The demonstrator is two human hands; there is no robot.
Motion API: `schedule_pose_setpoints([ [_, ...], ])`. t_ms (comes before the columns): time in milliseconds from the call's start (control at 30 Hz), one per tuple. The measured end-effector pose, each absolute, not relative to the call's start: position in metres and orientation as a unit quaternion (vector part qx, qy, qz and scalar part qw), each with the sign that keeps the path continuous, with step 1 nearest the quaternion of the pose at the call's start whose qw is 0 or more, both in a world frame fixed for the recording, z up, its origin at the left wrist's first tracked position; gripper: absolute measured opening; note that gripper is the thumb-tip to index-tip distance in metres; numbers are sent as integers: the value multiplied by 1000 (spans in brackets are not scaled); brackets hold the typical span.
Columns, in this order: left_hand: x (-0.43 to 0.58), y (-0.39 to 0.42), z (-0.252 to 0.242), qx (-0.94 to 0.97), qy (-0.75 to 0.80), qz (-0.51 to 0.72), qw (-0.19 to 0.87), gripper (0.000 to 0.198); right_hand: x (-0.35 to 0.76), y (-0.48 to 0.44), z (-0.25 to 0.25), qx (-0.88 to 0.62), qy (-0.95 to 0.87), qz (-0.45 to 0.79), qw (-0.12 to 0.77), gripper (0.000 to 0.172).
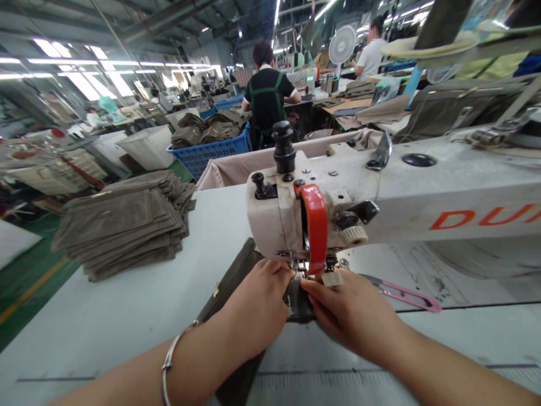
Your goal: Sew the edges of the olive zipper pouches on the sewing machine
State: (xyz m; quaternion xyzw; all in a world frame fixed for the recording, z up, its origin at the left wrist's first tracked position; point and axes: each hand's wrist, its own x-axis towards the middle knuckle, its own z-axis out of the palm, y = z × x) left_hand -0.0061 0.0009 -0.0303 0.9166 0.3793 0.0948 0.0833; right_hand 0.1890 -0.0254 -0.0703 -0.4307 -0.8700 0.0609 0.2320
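The left hand (257, 307) and right hand (350, 313) each pinched the dark fabric piece (234, 273), which lay directly under the needle end of the sewing machine (380, 208). Pink snips (401, 293) rested just beside the machine, and a stack of folded pieces (127, 225) sat well apart from it.

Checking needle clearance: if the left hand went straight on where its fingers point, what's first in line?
Likely the presser foot under the sewing machine head, just beyond the left hand; depth unclear.
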Motion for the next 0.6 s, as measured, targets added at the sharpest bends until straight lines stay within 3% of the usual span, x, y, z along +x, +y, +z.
schedule_pose_setpoints([
  [267,-8,-4,-24,899,418,86,101,49,186,-27,-73,-412,-881,52,228,25],
  [433,-15,10,-14,849,417,121,301,48,177,-28,-65,-392,-896,71,199,35],
  [600,-15,17,-10,831,419,134,340,53,179,-31,-62,-418,-888,73,177,19],
])
